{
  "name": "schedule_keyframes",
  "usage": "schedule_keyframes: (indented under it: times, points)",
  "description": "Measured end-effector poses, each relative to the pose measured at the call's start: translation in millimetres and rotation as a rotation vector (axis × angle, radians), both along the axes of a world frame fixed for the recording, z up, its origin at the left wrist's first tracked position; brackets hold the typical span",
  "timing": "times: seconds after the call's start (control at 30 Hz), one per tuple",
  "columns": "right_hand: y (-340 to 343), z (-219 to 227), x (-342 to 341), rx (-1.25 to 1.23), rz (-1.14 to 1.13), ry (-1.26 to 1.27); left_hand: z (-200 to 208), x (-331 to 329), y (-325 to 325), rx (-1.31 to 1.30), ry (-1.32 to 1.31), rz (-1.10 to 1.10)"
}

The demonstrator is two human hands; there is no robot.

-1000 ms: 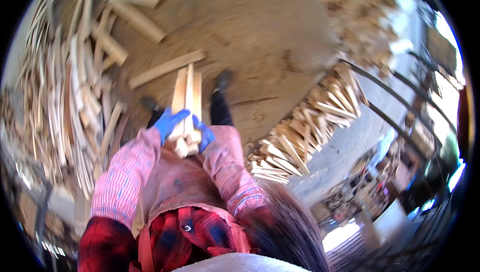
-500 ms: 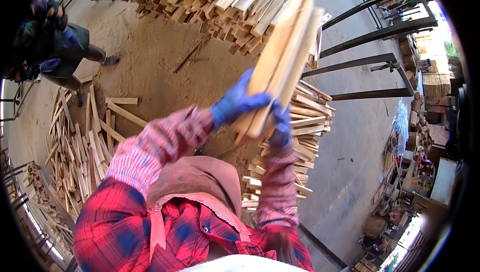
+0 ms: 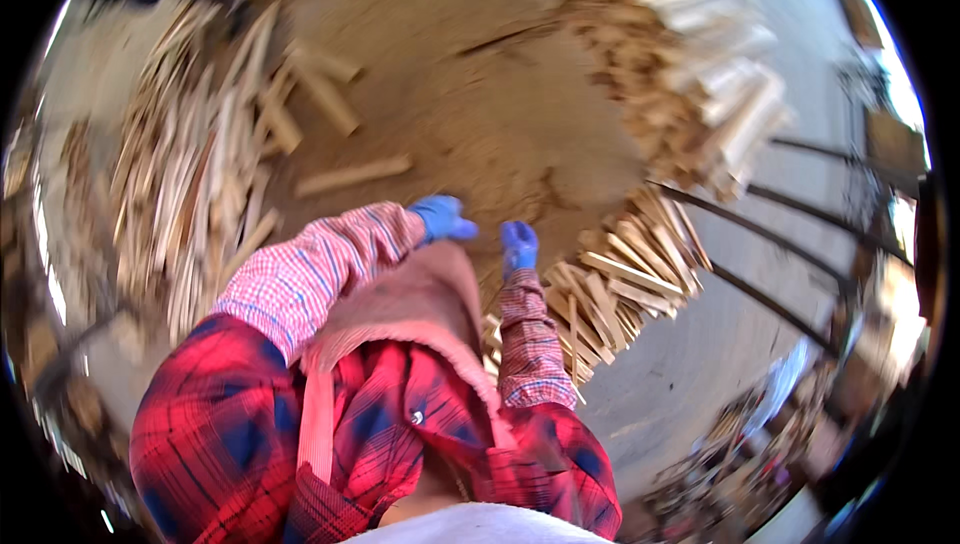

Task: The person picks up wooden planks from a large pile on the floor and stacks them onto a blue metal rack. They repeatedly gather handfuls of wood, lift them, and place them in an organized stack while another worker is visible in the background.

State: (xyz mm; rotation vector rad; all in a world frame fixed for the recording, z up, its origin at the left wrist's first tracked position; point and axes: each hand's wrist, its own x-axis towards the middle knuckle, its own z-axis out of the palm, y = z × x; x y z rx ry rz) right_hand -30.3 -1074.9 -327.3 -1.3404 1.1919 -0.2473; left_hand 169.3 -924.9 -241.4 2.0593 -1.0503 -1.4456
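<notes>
Both of my hands wear blue gloves and hang apart in front of my brown apron (image 3: 410,294). My left hand (image 3: 443,218) holds nothing, its fingers loosely stretched toward the right. Beside it, my right hand (image 3: 519,246) is empty too, its fingers loosely parted and a little blurred. Nearest to the right hand is a low stack of short wooden strips (image 3: 630,274). A larger pile of planks (image 3: 700,54) stands farther off at the upper right. Beyond my left hand, one loose plank (image 3: 355,175) lies on the sawdust-covered floor.
A wide heap of wooden strips (image 3: 185,174) lies to the left, with a few short pieces (image 3: 325,94) beside it. Dark metal bars (image 3: 780,234) jut out at the right behind the stacks. Blurred clutter (image 3: 740,454) lies at the lower right.
The planks I held in both hands are out of them. My hands have come down and drawn back toward my body. The view has turned left, shifting the piles rightward.
</notes>
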Motion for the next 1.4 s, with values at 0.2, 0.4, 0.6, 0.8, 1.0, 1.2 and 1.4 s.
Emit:
schedule_keyframes:
  times: [0.2, 0.4, 0.6, 0.8, 1.0, 1.2, 1.4]
  points:
    - [192.9, -69.5, 64.7, 0.514, 0.574, 0.279, -96.3, 37.9, 293.5, 0.353, 0.222, 1.083]
    - [119.9, -214.6, 116.1, -0.307, 1.682, 0.281, -183.9, -75.8, 345.1, 0.297, 0.421, 1.541]
    - [118.8, -331.3, 201.4, -0.312, 1.272, 0.83, -328.7, -61.1, 333.0, 0.369, 0.585, 1.561]
    - [211.4, -429.3, 234.7, -0.838, 1.705, 0.79, -537.0, 152.6, 408.1, 0.054, 0.235, 1.96]
    - [205.2, -490.2, 227.4, -0.986, 1.794, 0.393, -568.9, 271.2, 389.6, -0.243, 0.449, 1.854]
    - [72.3, -385.3, 165.8, -0.8, 1.281, 0.212, -544.2, 266.7, 370.3, -0.653, 0.719, 1.773]
    - [155.0, -415.7, 378.5, -0.208, 0.718, -0.116, -584.4, 225.8, 286.9, -0.313, 0.353, 1.83]
